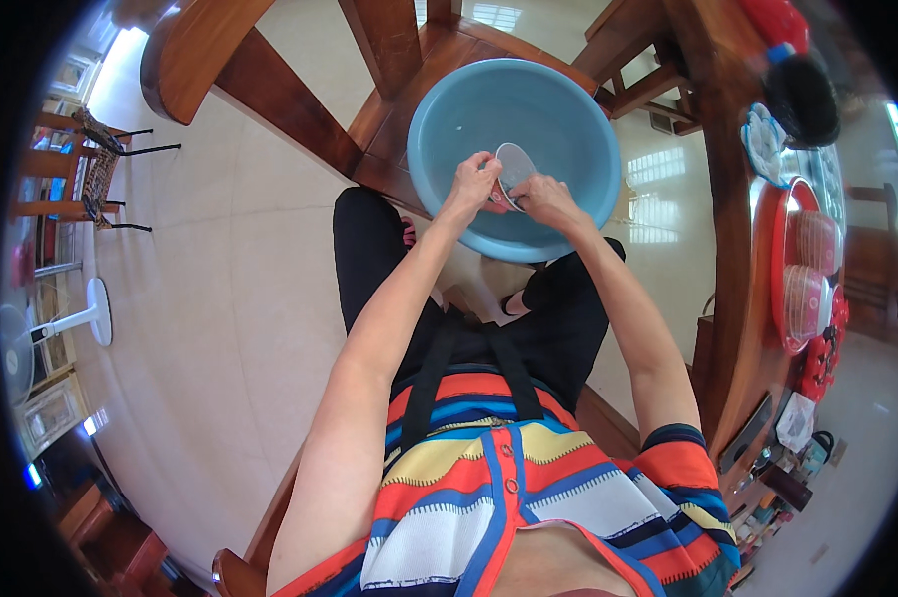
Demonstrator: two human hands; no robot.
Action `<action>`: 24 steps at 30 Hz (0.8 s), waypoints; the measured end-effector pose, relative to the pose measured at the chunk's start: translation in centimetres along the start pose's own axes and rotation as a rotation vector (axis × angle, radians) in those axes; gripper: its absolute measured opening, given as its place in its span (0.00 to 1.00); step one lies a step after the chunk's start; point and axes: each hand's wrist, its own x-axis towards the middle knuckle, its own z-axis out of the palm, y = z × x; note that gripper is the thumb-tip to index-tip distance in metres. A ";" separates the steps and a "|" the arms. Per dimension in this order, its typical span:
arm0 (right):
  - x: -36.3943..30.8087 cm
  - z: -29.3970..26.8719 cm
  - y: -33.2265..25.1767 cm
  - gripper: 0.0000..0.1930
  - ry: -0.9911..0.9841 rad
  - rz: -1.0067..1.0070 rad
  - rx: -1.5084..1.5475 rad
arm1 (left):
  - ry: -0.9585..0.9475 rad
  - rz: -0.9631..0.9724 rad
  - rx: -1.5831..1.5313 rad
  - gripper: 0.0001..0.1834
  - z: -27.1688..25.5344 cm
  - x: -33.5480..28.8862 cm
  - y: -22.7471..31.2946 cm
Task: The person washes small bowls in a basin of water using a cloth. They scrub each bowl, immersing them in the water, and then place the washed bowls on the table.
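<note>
In front of me a large light-blue basin [439, 109] rests on a wooden chair seat. Over its near part I hold a small bowl [514, 165], with a whitish inside and red marks on its outer wall. The bowl is tilted, its opening facing up and to the right. My left hand [475, 183] pinches its left rim between closed fingers. My right hand [548, 201] is closed at the near right side, its fingertips reaching into the bowl and partly hidden. A small white speck shows inside the basin.
On the right, a wooden table [735, 249] carries a red tray [779, 269] with stacked red-patterned bowls [805, 298]. A blue-and-white cloth-like item [764, 144] lies beyond them. A chair [96, 169] and a white fan [16, 348] stand at left.
</note>
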 end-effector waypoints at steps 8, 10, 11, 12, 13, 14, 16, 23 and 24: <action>3.4 2.8 -1.0 0.10 0.432 0.122 0.519 | -0.085 -0.012 -0.083 0.16 -0.4 0.6 -0.5; 2.4 0.6 -3.2 0.10 0.173 0.102 0.566 | -0.061 -0.021 -0.115 0.18 -0.9 0.6 -0.7; 1.9 -0.1 -3.1 0.09 0.069 0.063 0.554 | -0.033 -0.010 -0.111 0.20 -0.8 0.5 -0.5; 1.4 -0.6 -2.6 0.09 -0.029 0.030 0.540 | -0.013 0.000 -0.104 0.23 -0.5 0.5 -0.4; 1.2 -0.9 -1.8 0.09 -0.121 0.049 0.329 | -0.013 -0.006 -0.071 0.24 -0.4 0.4 -0.4; 0.7 -0.8 -1.4 0.09 -0.102 0.020 0.183 | -0.013 -0.011 -0.039 0.25 -0.4 0.4 -0.4; -0.2 -0.2 -0.7 0.08 -0.062 -0.040 -0.111 | 0.005 0.009 0.007 0.26 -0.1 0.1 0.0; 1.9 3.3 0.5 0.11 0.383 0.171 0.234 | -0.160 -0.047 0.053 0.27 0.4 -1.4 1.4; 2.3 2.7 -0.2 0.13 0.373 0.208 0.425 | -0.191 -0.067 0.038 0.27 0.3 -1.8 1.8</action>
